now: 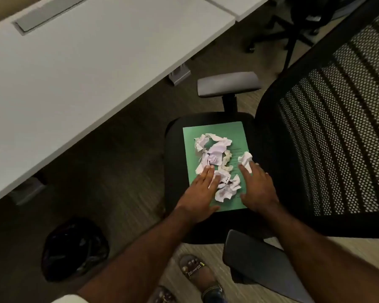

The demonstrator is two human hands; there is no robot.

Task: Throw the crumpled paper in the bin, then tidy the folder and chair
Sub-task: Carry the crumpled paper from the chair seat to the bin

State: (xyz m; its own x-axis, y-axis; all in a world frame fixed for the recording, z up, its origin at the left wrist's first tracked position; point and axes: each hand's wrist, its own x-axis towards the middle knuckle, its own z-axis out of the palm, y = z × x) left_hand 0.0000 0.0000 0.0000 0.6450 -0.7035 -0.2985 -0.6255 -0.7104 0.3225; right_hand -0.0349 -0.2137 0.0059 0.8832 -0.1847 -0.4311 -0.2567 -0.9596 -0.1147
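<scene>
A green folder (pixel 236 132) lies on the black seat of an office chair (pixel 175 149). Several crumpled white papers (pixel 212 152) are heaped on the folder. My left hand (pixel 199 193) rests flat at the heap's left side, fingers spread and touching the paper. At the heap's right side my right hand (pixel 258 189) lies with its fingers apart, the fingertips against one small paper ball (pixel 245 159). Neither hand has closed around anything. A bin (pixel 74 250) lined with a black bag stands on the floor at the lower left.
A white desk (pixel 74 62) runs across the upper left. The chair's mesh backrest (pixel 337 127) fills the right side, with armrests at the top (pixel 228 84) and near me (pixel 256 256). Another chair's base (pixel 289 29) stands farther back. My sandalled feet (pixel 197 274) are below.
</scene>
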